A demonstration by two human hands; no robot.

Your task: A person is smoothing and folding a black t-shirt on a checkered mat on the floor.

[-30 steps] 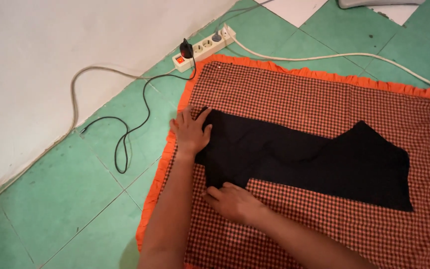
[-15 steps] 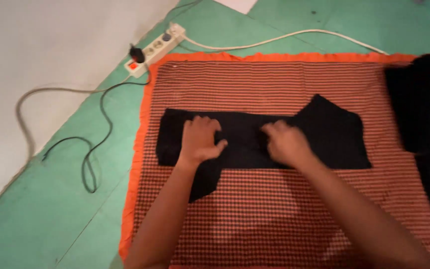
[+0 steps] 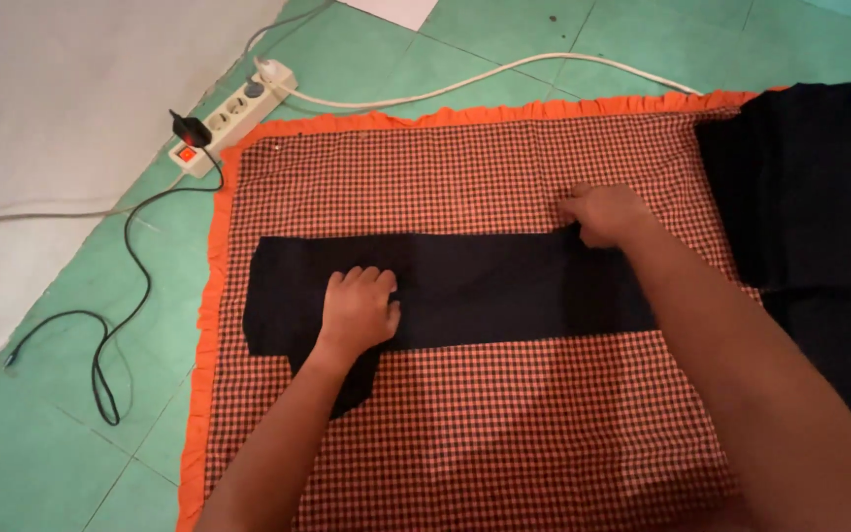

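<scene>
Two hands flattening a black garment on a checked mat.

The left hand [image 3: 359, 307] is pressing spread fingers at mid-frame on the black garment [image 3: 504, 288]; the right hand [image 3: 605, 212] is pinching its upper edge, over the orange-frilled checked mat [image 3: 465, 177].

Green tiled floor [image 3: 41, 453] under orange-frilled checked mat [image 3: 504, 433], white power strip [image 3: 233, 113], black cable [image 3: 115, 325].

Two bare forearms, sleeveless, left grip [image 3: 359, 307] and right grip [image 3: 608, 212] ungloved
</scene>
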